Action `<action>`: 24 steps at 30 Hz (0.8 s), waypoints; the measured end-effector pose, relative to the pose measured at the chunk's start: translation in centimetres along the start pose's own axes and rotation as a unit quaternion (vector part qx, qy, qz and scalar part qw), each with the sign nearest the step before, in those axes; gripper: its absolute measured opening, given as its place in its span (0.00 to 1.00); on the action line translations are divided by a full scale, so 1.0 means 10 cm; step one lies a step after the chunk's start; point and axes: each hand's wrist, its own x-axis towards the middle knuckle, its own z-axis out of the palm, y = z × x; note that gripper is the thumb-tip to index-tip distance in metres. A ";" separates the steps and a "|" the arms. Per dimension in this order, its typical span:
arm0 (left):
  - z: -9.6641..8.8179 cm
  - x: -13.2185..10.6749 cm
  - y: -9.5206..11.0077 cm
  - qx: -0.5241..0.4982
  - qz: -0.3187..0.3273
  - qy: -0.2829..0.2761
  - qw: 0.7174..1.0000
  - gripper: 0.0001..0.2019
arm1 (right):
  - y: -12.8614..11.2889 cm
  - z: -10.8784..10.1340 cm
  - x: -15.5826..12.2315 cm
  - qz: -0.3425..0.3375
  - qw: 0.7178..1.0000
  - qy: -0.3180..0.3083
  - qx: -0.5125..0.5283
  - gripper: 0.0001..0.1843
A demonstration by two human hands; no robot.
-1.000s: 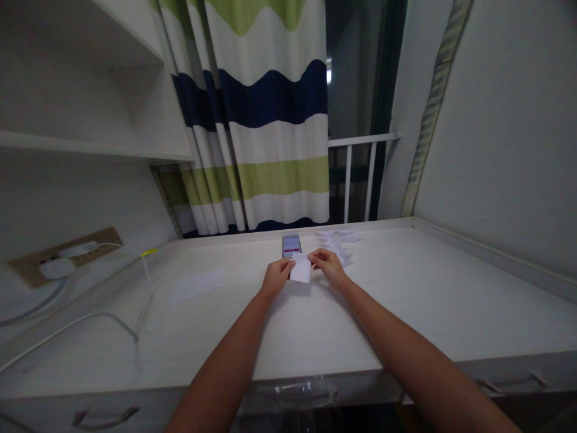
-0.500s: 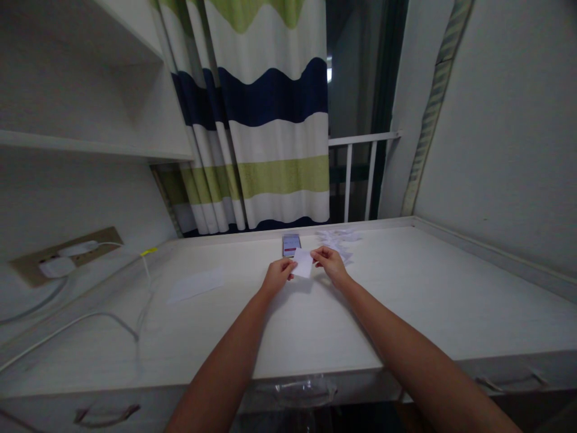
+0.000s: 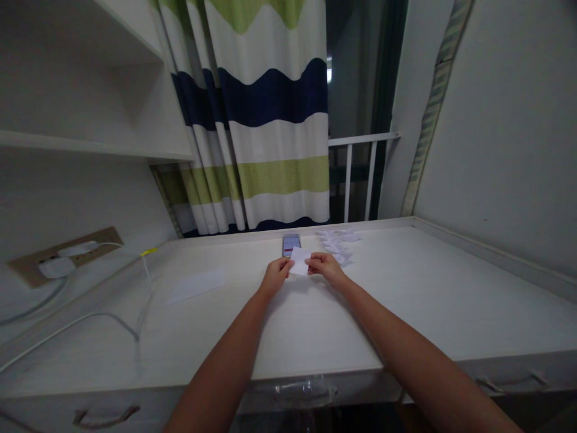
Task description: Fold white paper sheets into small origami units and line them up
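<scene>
A small piece of white paper point(image 3: 299, 262) is held up between my hands, above the white desk point(image 3: 315, 325). My left hand point(image 3: 276, 273) pinches its left edge, while the fingers of my right hand point(image 3: 325, 267) close on its right edge. Just behind the paper lies a phone point(image 3: 291, 243) with its screen lit, its lower part covered by the paper and my left hand. Beyond my right hand is a pile of folded white paper pieces point(image 3: 336, 242).
Flat on the desk at left is a white paper sheet point(image 3: 197, 285). A white cable point(image 3: 108, 314) runs along the left side from the wall socket with plugs point(image 3: 58, 264). A striped curtain point(image 3: 279, 144) hangs behind the desk's raised back edge. Drawer handles point(image 3: 107, 417) line the front.
My right hand has moved slightly left and down along the paper. The paper has turned a little and shifted left. My left hand has shifted slightly left.
</scene>
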 end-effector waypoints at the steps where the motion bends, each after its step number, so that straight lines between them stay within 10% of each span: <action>1: 0.00 0.00 0.01 0.000 0.002 0.001 1.000 0.12 | 0.01 0.00 0.00 -0.001 1.000 -0.001 -0.002 0.14; 24: 0.06 0.01 -0.15 -0.105 -0.072 -0.053 0.990 0.15 | -0.04 -0.02 -0.01 -0.059 0.998 -0.005 0.039 0.17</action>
